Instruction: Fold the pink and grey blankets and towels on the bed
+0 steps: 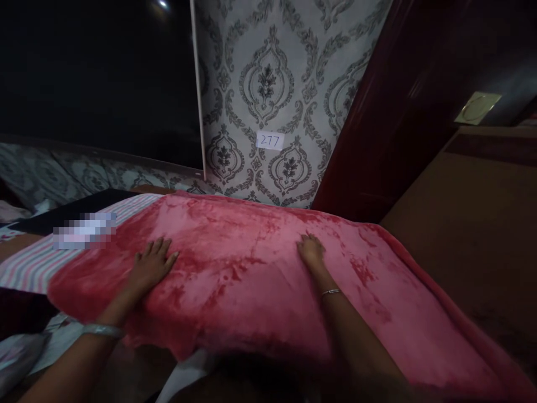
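Observation:
A plush pink-and-red blanket (251,291) lies spread over a long surface in front of me, its pile showing darker red patches. My left hand (154,261) rests flat on its left part with the fingers apart. Further right, my right hand (311,249) presses on the blanket's middle; its fingers look short from this angle but are apart, and nothing shows in them. A striped cloth (29,268) reaches out from beside the blanket at the left end. The surface under the blanket is mostly hidden.
A large dark screen (96,73) hangs at the upper left. Patterned wallpaper (268,33) carries a paper label (270,140) reading 277. Dark red glossy wood (361,140) and a brown panel (470,224) stand at the right. Pale bundled fabric (20,358) sits at the lower left.

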`<action>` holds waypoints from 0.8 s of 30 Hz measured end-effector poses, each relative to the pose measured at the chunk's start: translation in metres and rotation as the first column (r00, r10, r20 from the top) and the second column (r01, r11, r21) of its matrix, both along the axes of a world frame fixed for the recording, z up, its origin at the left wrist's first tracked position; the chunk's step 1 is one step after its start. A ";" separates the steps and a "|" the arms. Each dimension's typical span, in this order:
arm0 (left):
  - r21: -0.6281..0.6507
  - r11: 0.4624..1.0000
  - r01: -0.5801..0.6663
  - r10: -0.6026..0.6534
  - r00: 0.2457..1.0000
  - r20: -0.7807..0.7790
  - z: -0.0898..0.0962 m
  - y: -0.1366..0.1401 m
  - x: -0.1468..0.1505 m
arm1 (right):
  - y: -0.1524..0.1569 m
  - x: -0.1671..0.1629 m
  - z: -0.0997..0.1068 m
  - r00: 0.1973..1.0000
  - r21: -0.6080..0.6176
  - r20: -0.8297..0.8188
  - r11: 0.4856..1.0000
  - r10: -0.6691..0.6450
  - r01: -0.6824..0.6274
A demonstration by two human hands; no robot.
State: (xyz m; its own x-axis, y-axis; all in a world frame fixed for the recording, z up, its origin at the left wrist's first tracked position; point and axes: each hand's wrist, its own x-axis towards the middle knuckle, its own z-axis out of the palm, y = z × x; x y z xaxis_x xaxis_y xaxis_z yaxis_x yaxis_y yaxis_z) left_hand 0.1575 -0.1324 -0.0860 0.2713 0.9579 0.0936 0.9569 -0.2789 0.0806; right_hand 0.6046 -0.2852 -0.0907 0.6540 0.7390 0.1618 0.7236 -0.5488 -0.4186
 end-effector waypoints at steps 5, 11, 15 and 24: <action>0.032 0.999 0.010 -0.013 0.996 0.083 0.000 -0.003 0.002 | 0.053 -0.075 0.006 0.903 0.352 -0.114 0.867 0.413 -0.352; 0.025 0.999 0.029 -0.031 0.995 0.096 0.003 -0.005 0.000 | 0.099 -0.145 -0.011 0.843 0.403 -0.168 0.816 0.511 -0.414; 0.016 0.999 0.032 -0.033 0.994 0.099 0.003 -0.005 -0.001 | 0.098 -0.155 -0.019 0.857 0.376 -0.151 0.830 0.493 -0.412; 0.002 1.000 0.019 -0.019 0.996 0.091 -0.001 -0.002 -0.001 | 0.095 -0.153 -0.027 0.876 0.394 -0.146 0.839 0.459 -0.374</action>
State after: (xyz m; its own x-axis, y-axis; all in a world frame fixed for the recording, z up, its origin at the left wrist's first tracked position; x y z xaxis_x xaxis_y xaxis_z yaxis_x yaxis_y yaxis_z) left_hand 0.1561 -0.1346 -0.0868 0.2800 0.9525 0.1198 0.9401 -0.2973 0.1668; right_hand 0.4513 -0.1903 -0.1180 0.3455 0.8737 0.3426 0.7124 -0.0065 -0.7018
